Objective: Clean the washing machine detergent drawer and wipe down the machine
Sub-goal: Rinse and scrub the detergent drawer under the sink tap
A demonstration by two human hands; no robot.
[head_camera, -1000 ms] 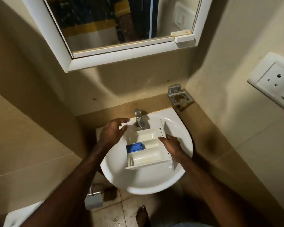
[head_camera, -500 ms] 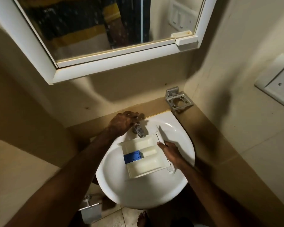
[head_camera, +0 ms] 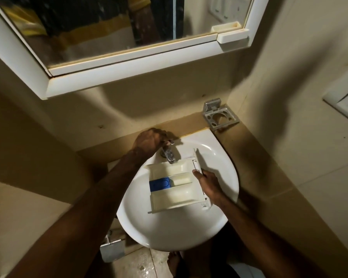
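1. Left hand (head_camera: 149, 141) curled round tap (head_camera: 167, 152) handle; turn gently to avoid splashing.
2. Detergent drawer (head_camera: 174, 186) lying in sink (head_camera: 175, 233), back end under spout; keep blue insert (head_camera: 159, 184) compartment tilted to drain.
3. Right hand (head_camera: 207, 185) fingers gripping drawer's front panel; hold firm against the flow.

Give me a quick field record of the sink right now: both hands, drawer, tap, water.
left hand: fingers curled round the top of the tap
right hand: grips the front panel end of the detergent drawer
drawer position: in the white sink, back end under the spout
blue insert: in place in the drawer's middle compartment
water: no stream visible
nearby: metal holder on the wall by the sink's corner, mirror cabinet above
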